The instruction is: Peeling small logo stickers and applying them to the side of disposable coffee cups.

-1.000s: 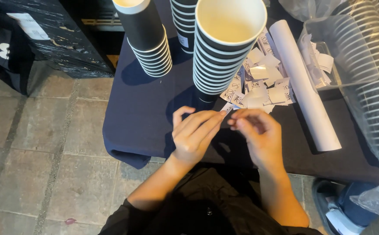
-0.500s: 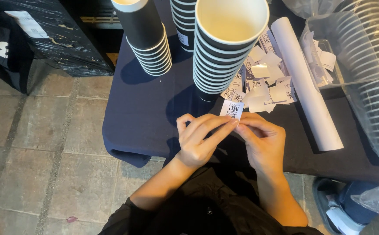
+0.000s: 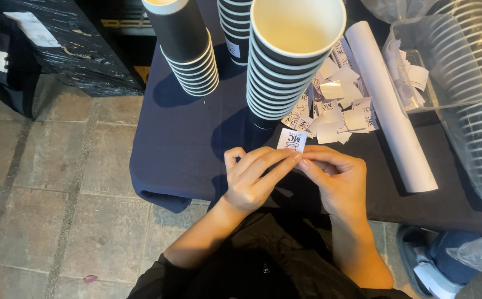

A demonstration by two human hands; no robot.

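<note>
Pinching a small white sticker (image 3: 292,140) together, left hand (image 3: 250,178) and right hand (image 3: 336,180) near tabletop (image 3: 185,144) front edge, apparently peeling.

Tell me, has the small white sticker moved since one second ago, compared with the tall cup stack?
Yes. The small white sticker, pinched between the left hand and right hand, now stands raised just below the tall cup stack; before, it sat hidden low between the fingers.

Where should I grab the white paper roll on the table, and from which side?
Grip the roll around its middle, coming from above with fingers across its width. It lies flat and slanted on the dark table, a long thin cylinder. Its left side is crowded by loose stickers and its far end by the clear tub; its near half looks freer.
</note>
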